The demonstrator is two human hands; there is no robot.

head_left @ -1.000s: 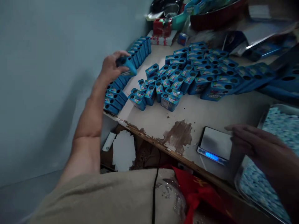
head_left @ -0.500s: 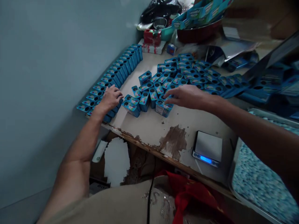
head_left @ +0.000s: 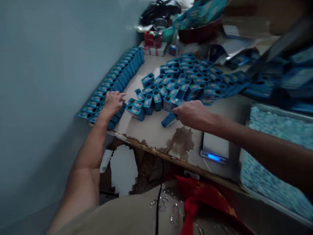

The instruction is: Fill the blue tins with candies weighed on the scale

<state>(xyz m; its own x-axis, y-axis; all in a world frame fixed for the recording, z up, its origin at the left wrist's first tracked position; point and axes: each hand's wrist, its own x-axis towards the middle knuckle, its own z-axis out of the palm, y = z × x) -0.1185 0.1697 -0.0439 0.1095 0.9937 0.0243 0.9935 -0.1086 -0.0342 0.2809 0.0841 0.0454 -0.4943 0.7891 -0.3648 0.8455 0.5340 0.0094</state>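
A plain pale-blue wall [head_left: 70,55] rises beside the white-topped wooden table [head_left: 150,133], whose surface is worn to a brown patch near the front edge. At the far end sit a shiny black plastic bag [head_left: 156,14], a round grey metal bowl [head_left: 160,24], a turquoise plastic basin [head_left: 168,34] and a wide dark-red basin [head_left: 201,32]. A red tape dispenser [head_left: 152,39] rests on a flat white-and-red box [head_left: 154,50]. Below the front edge are a white cylindrical object [head_left: 106,161], a thin black cable [head_left: 158,202] and a knotted red cloth [head_left: 195,195] with yellow marks.
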